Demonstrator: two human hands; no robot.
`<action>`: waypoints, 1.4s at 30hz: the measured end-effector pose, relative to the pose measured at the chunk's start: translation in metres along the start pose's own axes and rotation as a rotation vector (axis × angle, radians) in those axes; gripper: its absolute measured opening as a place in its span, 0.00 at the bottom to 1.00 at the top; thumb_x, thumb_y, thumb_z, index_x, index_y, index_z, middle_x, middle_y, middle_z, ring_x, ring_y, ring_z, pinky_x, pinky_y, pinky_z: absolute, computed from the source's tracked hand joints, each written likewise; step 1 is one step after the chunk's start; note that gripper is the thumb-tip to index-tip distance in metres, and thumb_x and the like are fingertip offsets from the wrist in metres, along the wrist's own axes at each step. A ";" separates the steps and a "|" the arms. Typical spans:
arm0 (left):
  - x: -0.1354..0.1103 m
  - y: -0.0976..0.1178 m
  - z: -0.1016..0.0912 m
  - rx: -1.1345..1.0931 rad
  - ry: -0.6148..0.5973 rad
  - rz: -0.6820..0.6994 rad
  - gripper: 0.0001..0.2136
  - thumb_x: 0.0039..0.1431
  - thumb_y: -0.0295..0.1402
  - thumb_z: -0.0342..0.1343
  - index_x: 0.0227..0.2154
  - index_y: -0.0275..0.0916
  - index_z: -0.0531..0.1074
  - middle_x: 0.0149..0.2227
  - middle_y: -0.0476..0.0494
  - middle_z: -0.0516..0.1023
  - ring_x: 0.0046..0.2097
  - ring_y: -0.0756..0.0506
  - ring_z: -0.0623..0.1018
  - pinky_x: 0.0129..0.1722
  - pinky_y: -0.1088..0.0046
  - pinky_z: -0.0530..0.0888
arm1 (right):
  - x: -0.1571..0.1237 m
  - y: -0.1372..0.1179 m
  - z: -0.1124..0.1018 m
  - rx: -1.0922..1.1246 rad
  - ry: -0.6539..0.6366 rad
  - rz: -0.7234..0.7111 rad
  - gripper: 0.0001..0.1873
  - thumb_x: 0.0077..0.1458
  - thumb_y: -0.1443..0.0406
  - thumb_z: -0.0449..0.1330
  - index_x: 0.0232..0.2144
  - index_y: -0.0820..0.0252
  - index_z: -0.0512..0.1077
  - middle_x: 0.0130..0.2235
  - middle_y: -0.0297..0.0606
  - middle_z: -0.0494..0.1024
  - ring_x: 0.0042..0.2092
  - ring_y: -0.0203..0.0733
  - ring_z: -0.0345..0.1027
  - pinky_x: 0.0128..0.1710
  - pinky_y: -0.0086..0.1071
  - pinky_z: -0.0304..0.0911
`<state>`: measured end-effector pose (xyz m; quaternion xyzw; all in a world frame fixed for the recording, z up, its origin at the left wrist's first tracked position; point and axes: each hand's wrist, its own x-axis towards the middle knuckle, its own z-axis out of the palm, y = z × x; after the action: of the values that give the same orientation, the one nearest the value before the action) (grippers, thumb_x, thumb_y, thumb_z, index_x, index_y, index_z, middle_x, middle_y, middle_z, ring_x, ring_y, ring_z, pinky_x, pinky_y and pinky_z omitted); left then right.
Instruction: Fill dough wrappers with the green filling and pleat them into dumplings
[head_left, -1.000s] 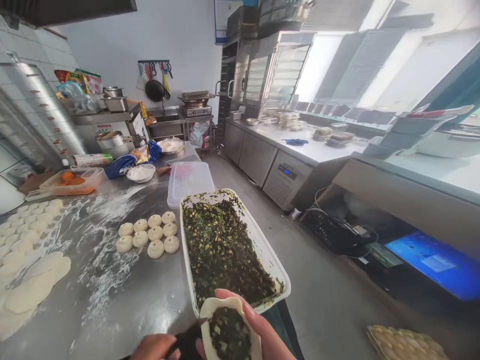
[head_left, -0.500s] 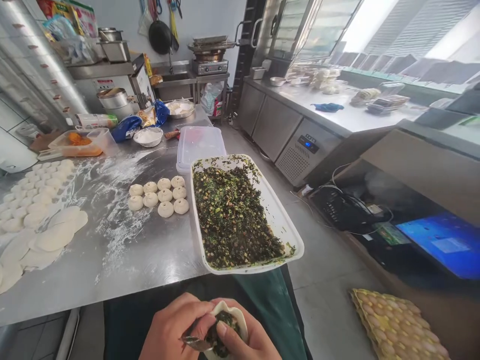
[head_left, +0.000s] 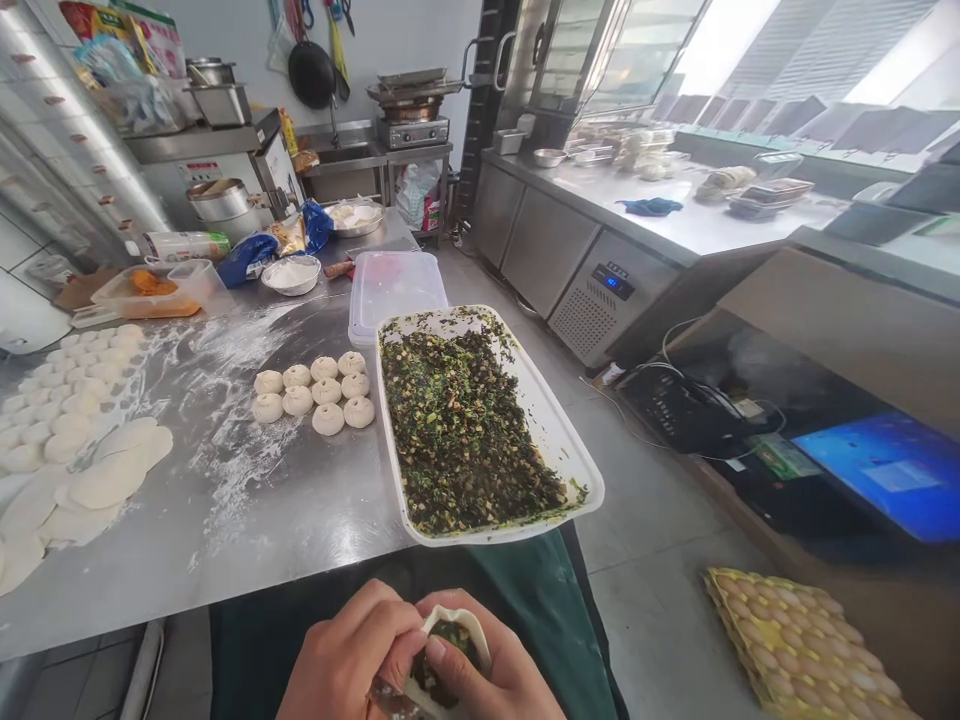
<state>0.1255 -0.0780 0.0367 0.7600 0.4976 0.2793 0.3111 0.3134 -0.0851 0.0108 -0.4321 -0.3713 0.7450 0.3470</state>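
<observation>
Low at the front, a round dough wrapper [head_left: 481, 640] is cupped between my two hands, with dark green chopped filling [head_left: 457, 632] inside it. My left hand [head_left: 351, 645] is closed, its thumb and fingers pinching the wrapper's left edge. A metal utensil [head_left: 388, 700], partly hidden, shows beneath those fingers; its kind is unclear. My right hand [head_left: 501, 668] curls around the wrapper from the right, thumb pressed over the filling. Just beyond stands a white tub [head_left: 577, 470] of the chopped green filling. Several pleated buns [head_left: 326, 392] sit in rows left of it.
Flat dough wrappers [head_left: 112, 470] and many small dough pieces [head_left: 75, 390] lie on the floured steel table [head_left: 300, 520] at left. Behind the tub rests a clear plastic lid [head_left: 394, 285]. An egg tray [head_left: 802, 640] and a steel counter [head_left: 555, 230] are to the right.
The wrapper stays in both hands, its edge drawn up a little more around the filling. The metal utensil has dropped lower and shows less. The view has shifted slightly.
</observation>
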 end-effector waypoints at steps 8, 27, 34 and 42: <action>0.009 -0.001 0.000 0.302 -0.004 0.181 0.13 0.70 0.24 0.43 0.36 0.43 0.72 0.30 0.49 0.75 0.28 0.51 0.80 0.26 0.80 0.74 | 0.006 -0.012 -0.001 -0.201 -0.013 0.004 0.16 0.62 0.51 0.61 0.41 0.57 0.76 0.36 0.36 0.78 0.39 0.45 0.68 0.41 0.35 0.63; 0.006 -0.014 0.014 0.402 -0.025 0.346 0.09 0.64 0.22 0.46 0.38 0.40 0.70 0.28 0.51 0.70 0.20 0.51 0.70 0.16 0.72 0.64 | 0.016 -0.019 -0.009 -0.624 -0.056 0.030 0.06 0.56 0.68 0.59 0.35 0.59 0.76 0.36 0.38 0.83 0.38 0.45 0.74 0.36 0.33 0.62; 0.011 -0.009 0.002 0.317 -0.030 0.214 0.11 0.71 0.28 0.43 0.42 0.43 0.72 0.32 0.49 0.75 0.28 0.49 0.80 0.24 0.74 0.74 | 0.013 -0.033 -0.017 -0.150 -0.266 0.009 0.19 0.61 0.55 0.63 0.50 0.57 0.72 0.43 0.38 0.80 0.44 0.46 0.71 0.44 0.35 0.64; 0.014 -0.003 0.004 0.305 0.042 0.255 0.12 0.70 0.25 0.44 0.39 0.42 0.72 0.30 0.49 0.75 0.27 0.50 0.80 0.26 0.76 0.76 | 0.011 -0.007 -0.012 0.018 -0.120 -0.004 0.17 0.65 0.51 0.59 0.47 0.56 0.70 0.37 0.33 0.74 0.38 0.39 0.65 0.40 0.34 0.62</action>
<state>0.1317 -0.0648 0.0330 0.8491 0.4404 0.2536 0.1438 0.3210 -0.0695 0.0081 -0.3830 -0.3855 0.7721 0.3294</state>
